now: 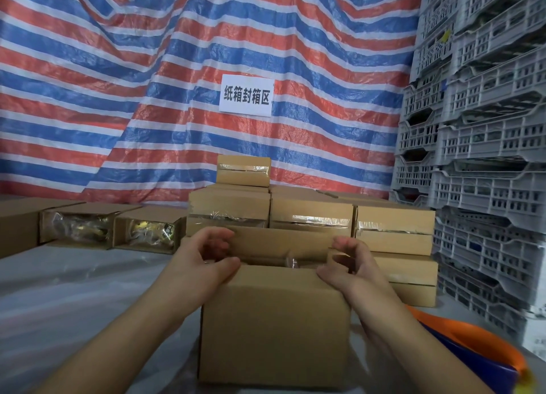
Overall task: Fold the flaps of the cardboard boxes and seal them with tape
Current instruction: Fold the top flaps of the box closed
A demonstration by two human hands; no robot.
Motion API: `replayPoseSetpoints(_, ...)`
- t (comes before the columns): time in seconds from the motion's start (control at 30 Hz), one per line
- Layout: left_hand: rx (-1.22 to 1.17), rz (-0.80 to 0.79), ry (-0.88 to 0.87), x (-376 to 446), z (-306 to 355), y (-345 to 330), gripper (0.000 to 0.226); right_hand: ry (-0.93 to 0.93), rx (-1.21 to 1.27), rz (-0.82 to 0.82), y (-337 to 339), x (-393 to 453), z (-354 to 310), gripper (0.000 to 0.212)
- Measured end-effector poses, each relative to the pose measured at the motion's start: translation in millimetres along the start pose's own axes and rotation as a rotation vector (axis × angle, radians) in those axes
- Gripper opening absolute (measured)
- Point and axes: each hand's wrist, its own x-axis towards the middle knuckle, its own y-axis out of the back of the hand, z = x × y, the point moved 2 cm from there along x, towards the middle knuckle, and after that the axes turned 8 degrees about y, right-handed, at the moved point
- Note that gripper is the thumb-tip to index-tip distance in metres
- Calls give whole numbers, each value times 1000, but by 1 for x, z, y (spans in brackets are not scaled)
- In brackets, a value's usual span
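The box (pixel 274 325) stands at lower centre of the frame, just in front of the person. Its top is open: the far flap (pixel 280 241) stands upright, and a wrapped item (pixel 292 262) shows inside.

The left hand (pixel 206 263) sits at the box's upper left corner, thumb on the near top edge, fingers curled over the opening. The right hand (pixel 351 263) mirrors it at the upper right corner, thumb on the near edge, fingers curled inward. Whether the fingers press side flaps down cannot be told; the flaps under them are hidden.

Progress, as judged:
- Done: a stack of sealed boxes (pixel 310 216) stands behind at centre, each with clear tape across its face.
- In hand: flap folding on the near box appears begun; no tape is on it.
- Left: two open boxes (pixel 112 231) lie on their sides at middle left, contents visible, flaps unfolded.

No tape roll can be identified. An orange and blue object (pixel 472 346) lies at lower right.
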Motion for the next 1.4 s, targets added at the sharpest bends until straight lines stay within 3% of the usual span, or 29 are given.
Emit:
replayPoseSetpoints(0.13, 182, -47, -18, 9, -4, 10, 74, -118, 141, -182, 2, 4, -1, 100)
replayPoseSetpoints(0.2, 261, -97, -4, 14, -1, 14, 93, -131, 146, -238, 3, 4, -3, 108)
replayPoseSetpoints(0.27, 316, -147, -29, 18, 3, 15, 97, -107, 128, -248, 4, 3, -6, 112)
replayPoseSetpoints(0.37, 374, -111, -149, 15, 9, 13, 91, -62, 115, -243, 5, 0, -10, 93)
replayPoseSetpoints(0.47, 457, 21, -265, 10, 8, 13, 70, -9, -18, -200, 6, -2, -10, 52)
replayPoseSetpoints(0.53, 489, 28, -280, 6, 9, 14, 53, 15, -86, -173, 5, -2, -11, 26)
replayPoseSetpoints(0.7, 538, -11, -264, 3, 10, 12, 5, 113, -167, -152, 3, -4, -18, 12)
replayPoseSetpoints(0.8, 669, -25, -279, -2, 17, 11, 21, 132, -183, -164, 2, -5, -21, 14)
replayPoseSetpoints(0.9, 1058, -28, -367, -9, 33, 2, 31, 115, -186, -165, 2, -5, -24, 12)
replayPoseSetpoints(0.97, 1192, -28, -431, -16, 47, -11, 40, 116, -197, -158, 1, -5, -25, 11)
replayPoseSetpoints(1.13, 1178, -274, -478, -34, 54, -57, 85, 126, -163, -163, 4, -4, -21, 13)
replayPoseSetpoints(1.33, 1190, -296, -505, -32, 33, -62, 77, 120, -196, -216, 5, -1, -15, 21)
replayPoseSetpoints(1.4, 1183, -297, -510, -30, 31, -62, 77, 135, -337, -200, 14, 1, -20, 32)
